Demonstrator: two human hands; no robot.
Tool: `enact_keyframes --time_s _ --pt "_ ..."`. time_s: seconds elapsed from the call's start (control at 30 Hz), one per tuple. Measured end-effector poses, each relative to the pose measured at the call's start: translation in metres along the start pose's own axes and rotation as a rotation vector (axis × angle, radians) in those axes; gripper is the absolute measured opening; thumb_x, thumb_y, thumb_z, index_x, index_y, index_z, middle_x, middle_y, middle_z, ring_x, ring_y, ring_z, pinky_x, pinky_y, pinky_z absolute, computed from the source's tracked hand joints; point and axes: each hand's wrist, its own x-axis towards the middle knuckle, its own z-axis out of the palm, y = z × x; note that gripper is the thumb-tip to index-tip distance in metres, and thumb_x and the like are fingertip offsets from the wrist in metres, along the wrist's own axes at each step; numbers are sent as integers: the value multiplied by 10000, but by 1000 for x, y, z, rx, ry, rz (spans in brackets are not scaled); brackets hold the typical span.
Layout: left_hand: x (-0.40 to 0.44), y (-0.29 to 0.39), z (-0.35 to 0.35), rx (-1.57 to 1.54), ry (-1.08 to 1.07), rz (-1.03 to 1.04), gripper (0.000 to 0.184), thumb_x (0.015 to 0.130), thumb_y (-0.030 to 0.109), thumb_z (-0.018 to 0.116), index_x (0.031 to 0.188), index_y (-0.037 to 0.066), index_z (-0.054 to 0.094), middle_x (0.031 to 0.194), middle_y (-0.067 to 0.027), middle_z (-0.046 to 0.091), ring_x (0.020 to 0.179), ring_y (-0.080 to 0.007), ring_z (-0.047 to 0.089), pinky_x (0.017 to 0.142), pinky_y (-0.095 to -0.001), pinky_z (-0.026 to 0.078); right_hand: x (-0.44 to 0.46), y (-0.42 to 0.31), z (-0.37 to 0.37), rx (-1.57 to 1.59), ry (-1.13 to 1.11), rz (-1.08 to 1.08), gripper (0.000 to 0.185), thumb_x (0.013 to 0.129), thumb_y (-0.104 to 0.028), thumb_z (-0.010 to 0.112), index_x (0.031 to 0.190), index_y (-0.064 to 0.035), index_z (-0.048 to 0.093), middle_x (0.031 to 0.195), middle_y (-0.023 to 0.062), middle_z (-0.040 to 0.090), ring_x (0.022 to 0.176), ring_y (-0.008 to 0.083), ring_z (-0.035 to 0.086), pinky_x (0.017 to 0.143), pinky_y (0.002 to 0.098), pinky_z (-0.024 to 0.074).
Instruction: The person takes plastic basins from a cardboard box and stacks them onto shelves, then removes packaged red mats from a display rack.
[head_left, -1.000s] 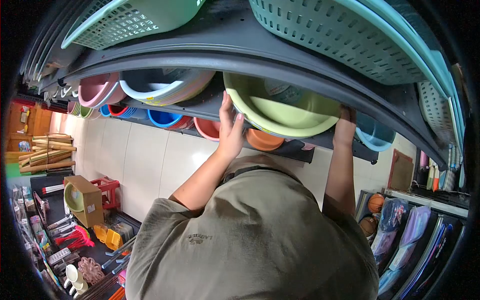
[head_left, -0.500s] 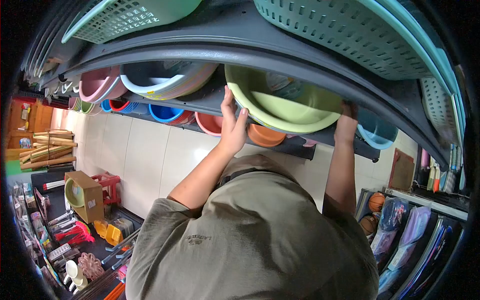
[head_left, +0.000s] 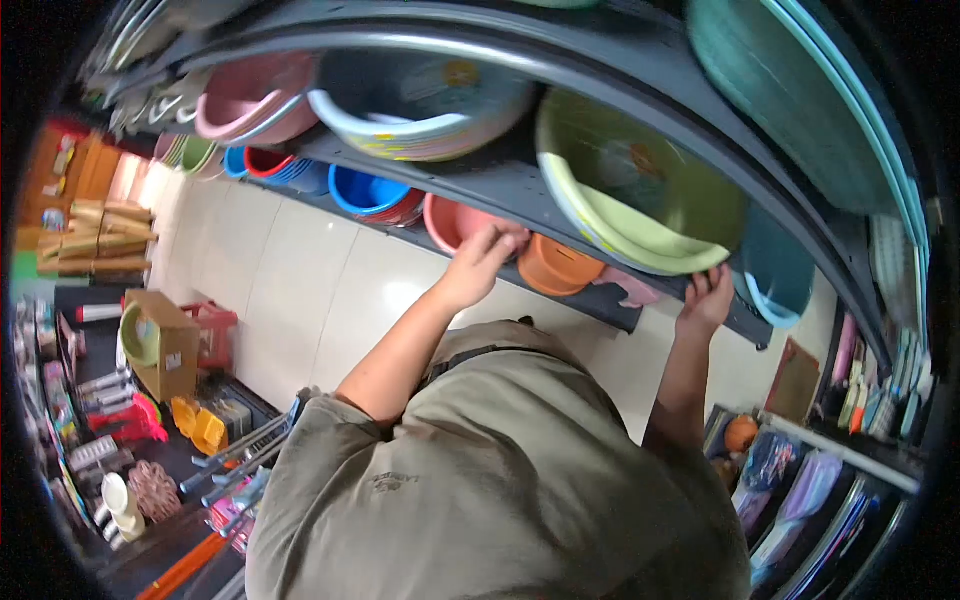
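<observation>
While the right hand (head_left: 706, 298) touches the green basin (head_left: 643, 190), grip unclear, the half-open left hand (head_left: 477, 268) hangs apart.

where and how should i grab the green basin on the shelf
Probably by the front rim of the green basin, one hand towards each end, coming from your own side: that rim faces you, while the shelf above hides the back. Your right hand is at its right end; your left hand is off it.
</observation>
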Motion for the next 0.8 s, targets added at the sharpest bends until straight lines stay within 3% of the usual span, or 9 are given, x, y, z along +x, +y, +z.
enact_keyframes --time_s 0.07,0.13,0.2,0.37,0.47,0.53,0.6,0.8 --pt "-20 -21 -36 58 -340 -247 221 926 194 465 1037 11 521 1006 -59 578 957 -133 516 863 -287 408 0 56 -27 -30 81 46 290 886 -382 490 1049 -142 506 995 11 531 835 143 524 716 282 409" --pt "-54 -31 -72 111 -385 -371 170 915 173 491 941 12 536 922 -52 593 903 -134 542 845 -279 420 -47 87 -11 -54 12 182 274 879 -393 496 1009 -154 527 897 -7 531 723 125 505 622 253 398" --pt "-92 -54 -112 77 -390 -403 123 896 120 510 941 9 539 916 -64 608 885 -139 559 826 -279 436 -77 133 -7 -237 -204 382 246 877 -382 506 972 -157 539 844 -6 534 683 123 509 574 239 399" --pt "-197 -48 -214 78 -105 -587 142 821 131 570 902 16 586 865 -63 629 830 -157 577 758 -288 460 -197 208 78 -511 -586 602 239 905 -276 499 1070 -103 518 857 24 550 666 131 545 559 248 414" --pt "-262 -39 -268 85 76 -661 152 812 132 587 906 14 602 886 -61 632 853 -161 579 777 -299 461 -250 244 123 -613 -865 593 226 913 -229 491 1090 -91 514 875 29 557 686 121 554 554 245 412" --pt "-308 -62 -298 55 183 -649 171 816 151 603 916 13 615 900 -66 634 868 -162 581 794 -299 459 -281 262 150 -683 -958 605 229 911 -234 493 1086 -87 513 887 30 557 693 121 555 563 242 414" --pt "-348 -65 -320 41 329 -650 86 833 96 604 886 30 608 837 -15 624 785 -86 556 731 -243 462 -308 280 181 -784 -1071 602 237 908 -244 496 1078 -80 511 911 33 556 708 121 558 583 236 417" --pt "-437 -34 -347 -88 646 -695 133 824 149 633 888 34 612 817 -7 624 758 -84 559 707 -242 464 -362 337 246 -1012 -1241 625 229 903 -224 495 1079 -76 489 864 30 564 670 113 553 528 225 418"
